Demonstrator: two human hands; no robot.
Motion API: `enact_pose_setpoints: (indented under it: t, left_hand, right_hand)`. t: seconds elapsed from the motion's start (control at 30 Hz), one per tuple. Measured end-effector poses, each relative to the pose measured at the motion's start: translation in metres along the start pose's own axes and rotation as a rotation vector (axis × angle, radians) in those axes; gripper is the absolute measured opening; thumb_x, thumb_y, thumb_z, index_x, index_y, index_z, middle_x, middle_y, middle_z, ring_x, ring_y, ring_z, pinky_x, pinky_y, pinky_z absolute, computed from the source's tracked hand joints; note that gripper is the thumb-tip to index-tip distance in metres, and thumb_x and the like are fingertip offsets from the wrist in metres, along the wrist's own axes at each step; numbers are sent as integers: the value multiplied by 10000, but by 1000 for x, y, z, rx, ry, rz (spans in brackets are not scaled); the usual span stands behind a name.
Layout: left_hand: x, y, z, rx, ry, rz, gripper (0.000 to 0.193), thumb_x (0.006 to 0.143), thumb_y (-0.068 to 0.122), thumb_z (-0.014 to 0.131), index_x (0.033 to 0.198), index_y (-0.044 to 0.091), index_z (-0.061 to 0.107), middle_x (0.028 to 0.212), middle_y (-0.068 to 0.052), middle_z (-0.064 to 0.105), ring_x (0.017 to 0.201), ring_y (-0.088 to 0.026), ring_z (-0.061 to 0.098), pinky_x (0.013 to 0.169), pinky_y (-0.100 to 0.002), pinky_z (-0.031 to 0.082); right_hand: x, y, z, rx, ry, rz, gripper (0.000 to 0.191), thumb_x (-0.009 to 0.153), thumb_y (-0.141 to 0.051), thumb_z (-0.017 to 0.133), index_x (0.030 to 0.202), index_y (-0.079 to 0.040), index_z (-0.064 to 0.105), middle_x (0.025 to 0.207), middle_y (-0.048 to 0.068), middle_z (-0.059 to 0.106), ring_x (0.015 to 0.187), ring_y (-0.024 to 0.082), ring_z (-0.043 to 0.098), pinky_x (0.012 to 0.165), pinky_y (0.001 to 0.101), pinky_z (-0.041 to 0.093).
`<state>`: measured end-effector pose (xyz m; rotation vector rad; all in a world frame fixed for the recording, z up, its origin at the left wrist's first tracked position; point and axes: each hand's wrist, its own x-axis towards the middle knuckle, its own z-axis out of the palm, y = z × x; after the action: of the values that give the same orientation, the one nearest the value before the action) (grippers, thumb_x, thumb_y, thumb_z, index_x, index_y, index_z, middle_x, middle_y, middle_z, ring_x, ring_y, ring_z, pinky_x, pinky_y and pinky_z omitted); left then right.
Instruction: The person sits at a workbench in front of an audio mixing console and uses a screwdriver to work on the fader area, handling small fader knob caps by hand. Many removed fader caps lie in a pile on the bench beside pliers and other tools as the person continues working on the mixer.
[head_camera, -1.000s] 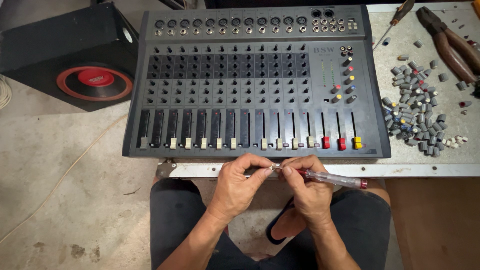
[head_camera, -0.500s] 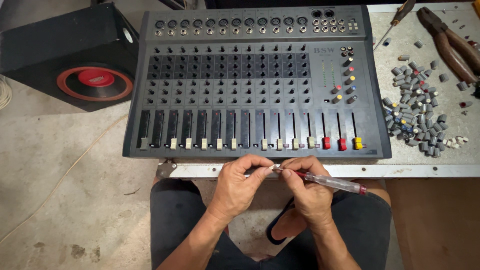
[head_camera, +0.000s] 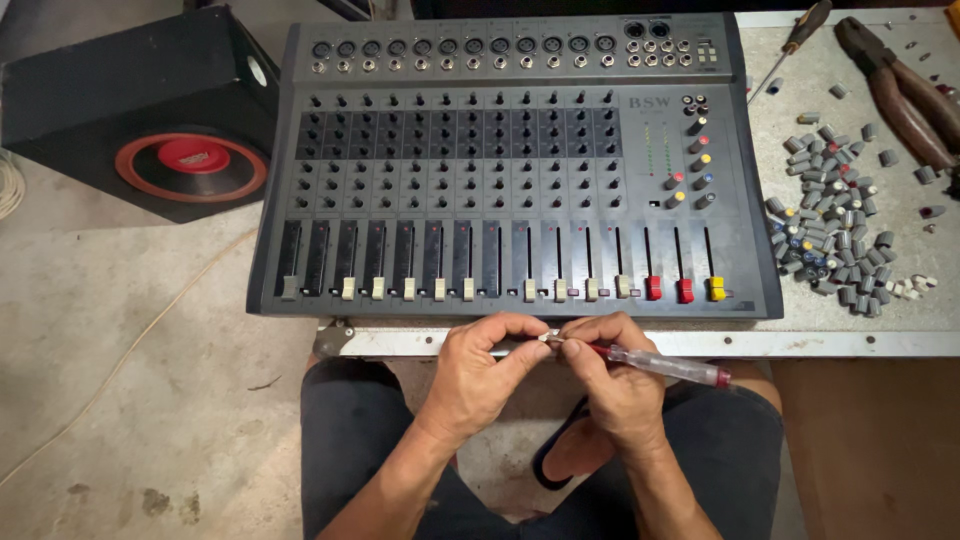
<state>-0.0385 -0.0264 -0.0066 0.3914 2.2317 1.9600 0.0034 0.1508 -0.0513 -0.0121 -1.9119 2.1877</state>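
Nothing much has moved since a moment ago — both hands still meet just below the mixer (head_camera: 515, 170), the left hand (head_camera: 478, 378) pinching a small pale cap (head_camera: 545, 338) and the right hand (head_camera: 615, 385) closed around a clear-handled screwdriver (head_camera: 665, 364) — its tip at the cap.

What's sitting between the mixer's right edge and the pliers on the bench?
In the head view, a heap of loose grey knobs lies on the bench between the mixer and the pliers, with a screwdriver farther back.
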Motion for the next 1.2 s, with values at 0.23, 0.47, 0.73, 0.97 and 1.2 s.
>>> enact_pose_setpoints:
  t: [0.23,0.47,0.73,0.97,1.2]
  left_hand:
    - [0,-1,2,39,1,23,123,924,116,732,1005,24,725,870,-46,769,796,-104,698,739,-269,561]
    - [-3,3,4,24,-7,48,115,932,107,724,1001,17,704,879,-62,758,815,-122,692,768,-278,559]
    - [-2,3,5,-5,-19,4,122,931,111,727,1001,14,704,866,-55,757,805,-120,683,760,-271,560]
    - [1,5,-1,64,-68,-9,141,913,127,724,990,13,696,839,-58,736,778,-136,691,729,-287,561]
    - [1,3,-3,82,-98,-22,140,922,139,717,992,23,683,820,-47,728,766,-126,687,730,-283,562]
  right_hand:
    - [2,5,-8,215,-32,76,72,941,-21,658,966,15,601,964,181,710,844,209,668,803,352,561]
    - [-1,6,-6,225,6,20,102,955,-52,660,944,10,580,930,175,694,819,204,646,803,349,552]
    - [-2,6,-1,233,54,26,109,953,-52,653,918,7,568,907,178,687,795,202,627,783,343,535]
    - [-3,8,0,278,62,33,91,951,-38,636,932,4,557,920,172,674,824,193,611,799,332,521]
    - [-4,14,1,466,130,12,92,988,-35,616,950,-1,539,901,187,660,791,205,593,779,362,520]
